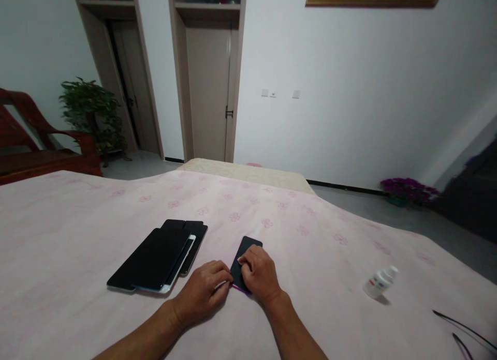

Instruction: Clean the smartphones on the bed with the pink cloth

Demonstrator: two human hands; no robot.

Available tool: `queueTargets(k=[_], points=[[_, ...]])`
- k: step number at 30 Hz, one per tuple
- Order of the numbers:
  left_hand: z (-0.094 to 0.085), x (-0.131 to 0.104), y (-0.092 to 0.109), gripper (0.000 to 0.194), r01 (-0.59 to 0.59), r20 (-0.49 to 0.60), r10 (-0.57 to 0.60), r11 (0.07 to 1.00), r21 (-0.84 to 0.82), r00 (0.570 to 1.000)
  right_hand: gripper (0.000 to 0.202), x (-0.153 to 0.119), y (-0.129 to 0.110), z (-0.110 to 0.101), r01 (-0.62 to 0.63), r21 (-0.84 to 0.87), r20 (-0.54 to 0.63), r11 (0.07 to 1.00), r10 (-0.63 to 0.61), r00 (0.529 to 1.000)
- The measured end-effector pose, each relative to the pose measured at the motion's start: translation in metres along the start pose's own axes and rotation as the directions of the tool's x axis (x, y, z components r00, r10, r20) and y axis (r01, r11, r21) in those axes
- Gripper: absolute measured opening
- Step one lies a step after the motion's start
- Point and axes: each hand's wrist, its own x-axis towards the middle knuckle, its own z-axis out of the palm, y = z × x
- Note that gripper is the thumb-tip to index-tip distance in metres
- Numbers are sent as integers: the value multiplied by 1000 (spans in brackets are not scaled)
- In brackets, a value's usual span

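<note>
In the head view, the smartphone (237,273) lies beneath the right hand (259,272), loosely fisted on its screen, contents hidden. The left hand (205,287), half-curled, meets its edge, grip unclear; stacked devices (149,259) lie left of it.

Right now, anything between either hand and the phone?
Nothing visible: the right hand is on the phone, the left hand at its near-left edge. Anything beneath the right hand is hidden. The device stack lies apart, to the left.
</note>
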Motion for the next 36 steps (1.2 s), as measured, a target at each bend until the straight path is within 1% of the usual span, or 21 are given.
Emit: queueTargets(k=[2,3,6,7,9,11,12,13,14,15,16,19,21,22,23,26,29,31,33,34,36], points=[[2,0,0,21,-3,-9,3,1000,11,1000,21,2,1,0,-39,-29,-37,999,38,999],[2,0,1,21,-3,-6,3,1000,13,1000,21,2,2,-1,-38,-35,-37,999,36,999],[3,-1,1,19,20,-2,-20,999,-26,1000,22,1,0,-3,25,-14,15,1000,-25,1000],[2,-1,0,19,54,-13,-55,996,-68,998,22,0,-2,-4,54,5,41,999,-54,998],[2,1,-5,25,168,-73,-184,968,-188,980,23,-2,-6,-6,101,49,91,994,-105,990],[3,6,-13,29,279,-140,-333,911,-305,933,23,-4,-9,-6,131,89,124,987,-142,982],[4,11,-18,29,312,-161,-380,889,-334,911,23,-4,-10,-6,135,99,127,986,-147,981],[5,16,-23,27,325,-160,-390,888,-326,907,23,-3,-10,-6,130,99,119,987,-141,983],[5,23,-29,27,321,-144,-372,903,-286,917,22,-3,-10,-5,116,87,102,990,-124,987],[6,31,-34,30,304,-127,-333,930,-206,934,22,-2,-9,-5,93,66,78,993,-98,992],[6,40,-40,36,256,-78,-262,963,-81,962,22,-1,-9,-5,66,41,54,997,-68,996],[4,71,-53,51,149,38,-150,989,13,988,23,0,-8,-6,20,-9,31,1000,-20,999],[3,92,-58,60,29,149,-37,998,56,988,25,-2,-9,-8,45,1,65,999,-45,997],[3,101,-59,60,-40,216,24,997,70,976,26,-3,-10,-8,69,14,88,997,-70,994],[4,110,-60,59,-110,287,83,991,78,954,26,-4,-11,-8,92,27,106,995,-95,990],[9,130,-58,55,-284,464,214,955,86,859,26,-8,-14,-9,138,54,146,989,-144,979],[13,141,-55,58,-409,574,289,908,88,766,25,-8,-15,-9,146,68,164,987,-155,974],[11,145,-53,65,-464,616,313,881,97,723,23,-8,-13,-10,144,72,147,987,-154,977],[6,147,-52,73,-493,641,313,862,119,701,22,-7,-9,-12,135,61,102,989,-141,985],[3,148,-51,76,-497,648,301,857,138,700,21,-7,-7,-13,120,49,69,992,-123,990],[-5,146,-50,76,-479,651,253,856,195,716,21,-6,-1,-15,61,25,-5,998,-61,998]])
